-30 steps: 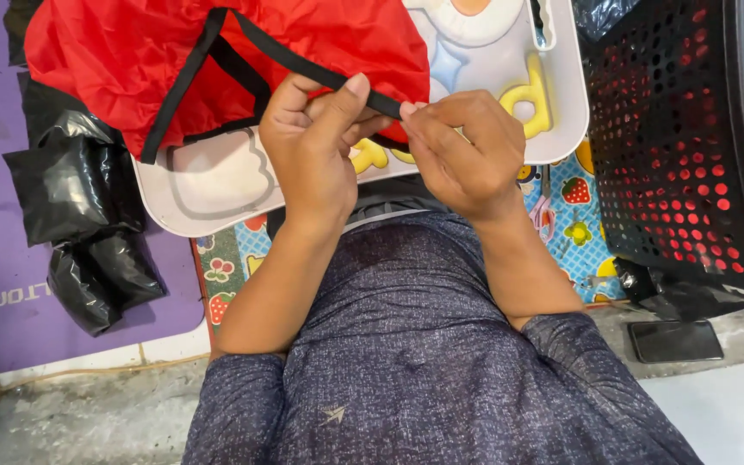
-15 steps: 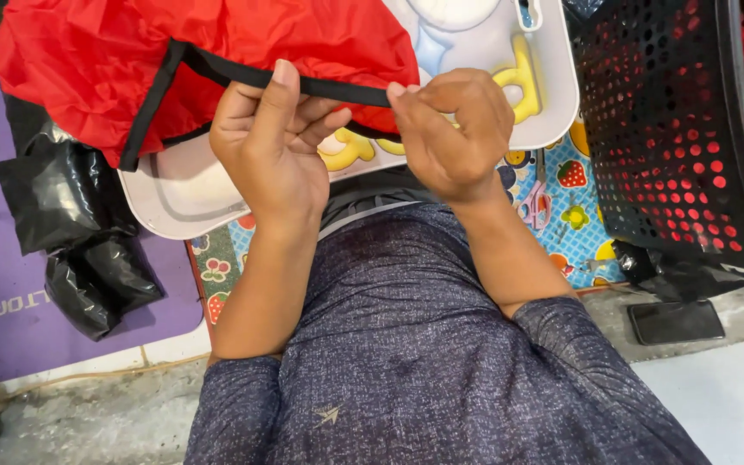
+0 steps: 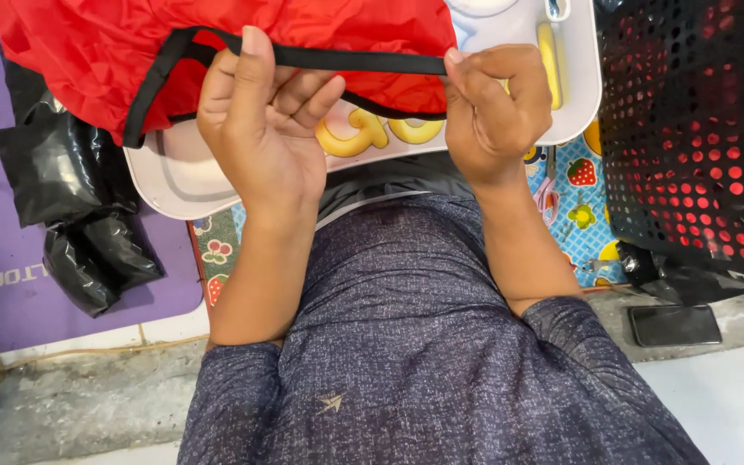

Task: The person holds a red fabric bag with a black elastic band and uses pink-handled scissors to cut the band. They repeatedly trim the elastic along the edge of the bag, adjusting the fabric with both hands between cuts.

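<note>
Between the hands, black strap (image 3: 359, 60) now tauter.

Bright, even daylight; sharp, soft shadows.

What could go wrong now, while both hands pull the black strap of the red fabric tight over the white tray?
1. The left hand and right hand stretch the black strap taut; one pinch could slip, or the seam on the red fabric might tear.
2. The fabric lies over the white tray, so a hard tug may drag or tip it.
</note>
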